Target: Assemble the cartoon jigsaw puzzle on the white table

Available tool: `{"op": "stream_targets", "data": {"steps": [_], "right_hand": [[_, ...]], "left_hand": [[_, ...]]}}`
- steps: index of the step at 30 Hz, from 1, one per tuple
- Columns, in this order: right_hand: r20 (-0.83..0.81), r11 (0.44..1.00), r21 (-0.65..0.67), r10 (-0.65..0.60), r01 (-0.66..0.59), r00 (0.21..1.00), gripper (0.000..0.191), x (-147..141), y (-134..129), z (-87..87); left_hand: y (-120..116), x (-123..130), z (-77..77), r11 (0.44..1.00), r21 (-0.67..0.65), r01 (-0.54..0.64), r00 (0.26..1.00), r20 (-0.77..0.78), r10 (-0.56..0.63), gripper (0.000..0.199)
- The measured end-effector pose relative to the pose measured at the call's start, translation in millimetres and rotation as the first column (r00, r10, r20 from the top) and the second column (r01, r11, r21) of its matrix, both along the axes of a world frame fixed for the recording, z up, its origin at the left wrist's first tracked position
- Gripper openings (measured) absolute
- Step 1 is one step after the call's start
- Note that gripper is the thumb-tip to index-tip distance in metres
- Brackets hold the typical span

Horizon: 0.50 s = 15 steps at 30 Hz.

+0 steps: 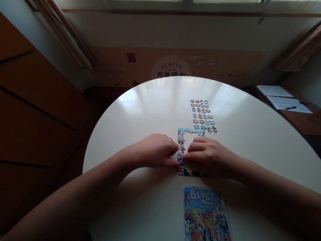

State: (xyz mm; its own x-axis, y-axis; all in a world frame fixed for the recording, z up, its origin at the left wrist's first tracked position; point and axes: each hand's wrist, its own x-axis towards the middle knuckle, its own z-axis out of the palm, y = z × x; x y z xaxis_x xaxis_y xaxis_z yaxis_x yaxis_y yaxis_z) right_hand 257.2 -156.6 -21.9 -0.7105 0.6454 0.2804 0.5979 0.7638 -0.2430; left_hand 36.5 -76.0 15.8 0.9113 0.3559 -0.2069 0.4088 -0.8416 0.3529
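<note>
A partly joined jigsaw border [180, 144] lies on the white table, with bare tabletop showing inside it. My left hand [160, 151] rests against the border's left edge, its thumb and curled fingers touching the joined pieces. From the right, my right hand [209, 154] reaches over the border, fingertips down near the inner side of the left strip. Its fingers are bent together, and whatever they hold is hidden. Loose puzzle pieces [200, 115] lie in rows just beyond the border. Closer to me is a blue Bluey picture sheet [207, 214].
The round white table [112, 127] has a curved far edge. Papers [288, 102] and a dark pen [290, 107] lie on a brown surface at the right. A printed cardboard panel [142, 63] stands behind the table, and wooden cabinet fronts [32, 100] are at the left.
</note>
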Motion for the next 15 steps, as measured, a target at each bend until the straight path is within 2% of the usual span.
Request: {"op": "stream_targets", "data": {"steps": [6,15], "right_hand": [[-0.001,1.0,0.006,-0.006,0.006,1.0,0.026,-1.3,0.4,0.0],[0.018,1.0,-0.007,-0.01,0.011,1.0,0.02,-1.4,0.7,-1.1]], "left_hand": [[-0.4,0.8,0.4,1.0,0.005,-0.011,1.0,-0.013,0.011,0.034],[-1.6,-3.0,3.2,0.999,0.026,0.021,1.0,-0.011,-0.021,0.034]]}}
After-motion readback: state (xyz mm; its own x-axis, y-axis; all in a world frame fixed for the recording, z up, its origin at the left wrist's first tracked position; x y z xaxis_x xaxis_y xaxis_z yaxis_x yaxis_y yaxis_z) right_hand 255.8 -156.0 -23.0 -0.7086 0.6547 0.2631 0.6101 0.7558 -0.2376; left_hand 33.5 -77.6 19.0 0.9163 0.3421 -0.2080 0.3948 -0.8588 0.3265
